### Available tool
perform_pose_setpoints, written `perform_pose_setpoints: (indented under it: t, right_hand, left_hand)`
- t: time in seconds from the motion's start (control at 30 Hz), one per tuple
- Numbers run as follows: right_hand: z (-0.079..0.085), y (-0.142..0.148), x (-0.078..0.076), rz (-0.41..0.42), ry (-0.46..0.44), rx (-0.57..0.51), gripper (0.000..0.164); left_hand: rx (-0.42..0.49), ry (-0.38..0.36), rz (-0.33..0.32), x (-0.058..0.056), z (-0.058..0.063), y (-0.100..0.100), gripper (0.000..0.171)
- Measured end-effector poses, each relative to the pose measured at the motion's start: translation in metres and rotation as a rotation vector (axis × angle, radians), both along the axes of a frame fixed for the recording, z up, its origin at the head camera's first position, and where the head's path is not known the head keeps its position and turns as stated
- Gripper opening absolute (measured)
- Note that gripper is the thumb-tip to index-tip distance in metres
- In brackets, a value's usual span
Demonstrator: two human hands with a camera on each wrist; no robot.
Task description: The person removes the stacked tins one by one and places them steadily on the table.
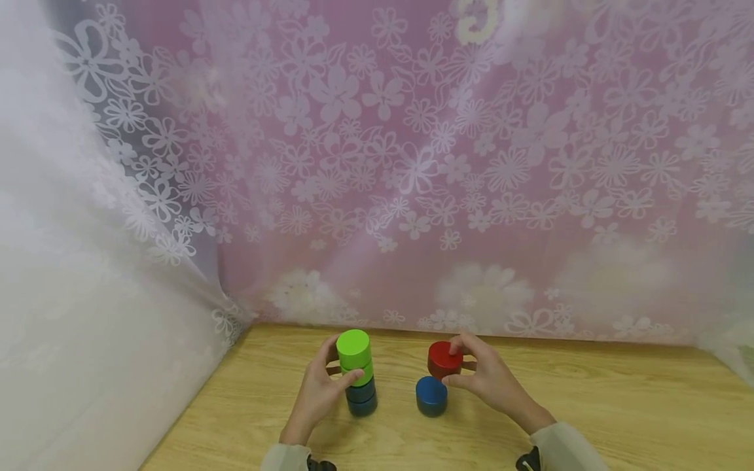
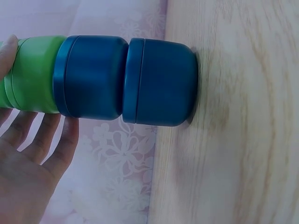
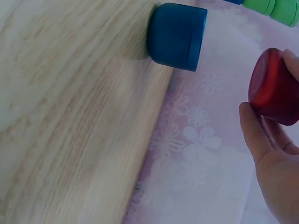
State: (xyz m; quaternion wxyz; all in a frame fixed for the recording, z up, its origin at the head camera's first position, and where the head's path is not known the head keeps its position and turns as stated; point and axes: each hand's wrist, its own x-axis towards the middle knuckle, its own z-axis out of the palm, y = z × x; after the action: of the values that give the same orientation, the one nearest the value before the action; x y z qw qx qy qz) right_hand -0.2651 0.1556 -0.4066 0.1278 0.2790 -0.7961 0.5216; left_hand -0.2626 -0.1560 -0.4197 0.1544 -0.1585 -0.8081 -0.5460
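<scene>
A stack of round lidded tins stands upright on the wooden table, two bright green tins (image 1: 353, 350) above two dark blue tins (image 2: 93, 77). Around the green part curls my left hand (image 1: 317, 392), its thumb on the near side and its fingers behind. In my right hand (image 1: 487, 376) is a red tin (image 1: 444, 358), pinched between thumb and fingers and raised off the table. Below it a single blue tin (image 1: 432, 397) sits on the table; in the right wrist view the red tin (image 3: 273, 86) hangs apart from this blue tin (image 3: 177, 36).
The pale wooden table (image 1: 618, 405) ends at a pink and white floral curtain (image 1: 412, 196) just behind the tins. On the left, a white sheet (image 1: 106, 314) hangs along the table's side. Beige sleeves (image 1: 568, 448) cover my forearms.
</scene>
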Motion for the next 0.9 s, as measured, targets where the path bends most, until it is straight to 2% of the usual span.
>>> perform_pose_setpoints:
  t: [0.5,0.9]
  right_hand:
    - [-0.007,0.009,-0.002,0.025,0.016,0.034,0.043]
    - [-0.013,0.016,-0.001,-0.026,0.049,0.132,0.050]
  left_hand:
    - [0.009,-0.018,-0.012,0.001,0.000,0.000,0.067]
    - [0.002,-0.012,-0.011,0.000,0.001,-0.001,0.067]
